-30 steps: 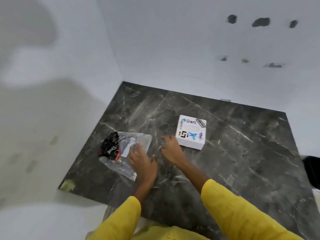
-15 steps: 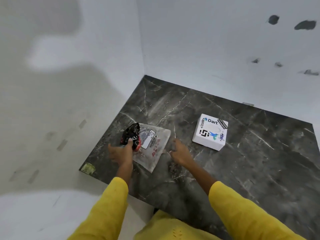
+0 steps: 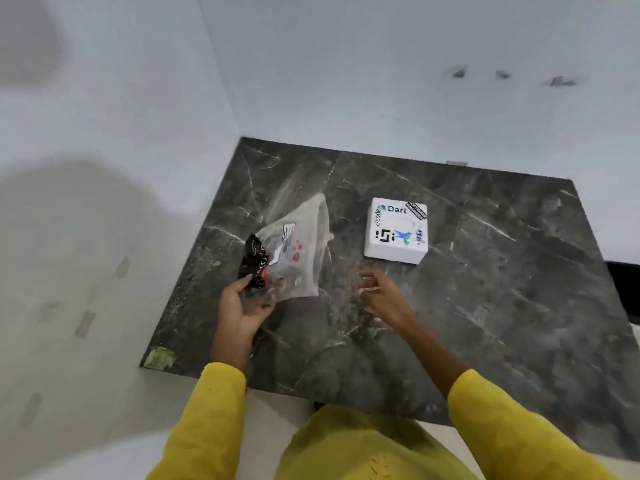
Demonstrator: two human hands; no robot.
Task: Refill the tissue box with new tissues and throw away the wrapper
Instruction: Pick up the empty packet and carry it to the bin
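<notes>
A clear plastic wrapper with a black and red printed end is lifted off the dark marble slab, standing up from its lower edge. My left hand grips that lower edge near the black end. A white square tissue box with stickers and the word "Dart" lies flat on the slab to the right of the wrapper. My right hand hovers below the box with its fingers apart, holding nothing.
White walls meet at the slab's far left corner. A yellowish sticker marks the slab's near left corner. A dark object shows at the right edge. Both my sleeves are yellow.
My left hand has closed on the wrapper's edge and raised it from lying flat. My right hand has lifted off the slab and opened. The view has shifted.
</notes>
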